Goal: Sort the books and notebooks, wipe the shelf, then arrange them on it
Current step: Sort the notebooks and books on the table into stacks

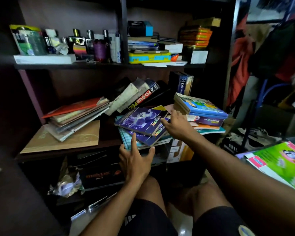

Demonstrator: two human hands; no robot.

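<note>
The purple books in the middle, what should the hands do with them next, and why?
Probably close both hands on the purple books and lift that pile off the shelf. The left hand is open at the pile's front edge, the right hand open at its right side, and the shelf needs emptying before wiping.

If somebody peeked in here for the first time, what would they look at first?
Probably the two hands reaching into the messy middle shelf: the left hand touches the front edge of the pile under the purple book, and the right hand rests beside that book. Next, the bright blue book stack at the right, and the bright green book at the far right edge.
</note>
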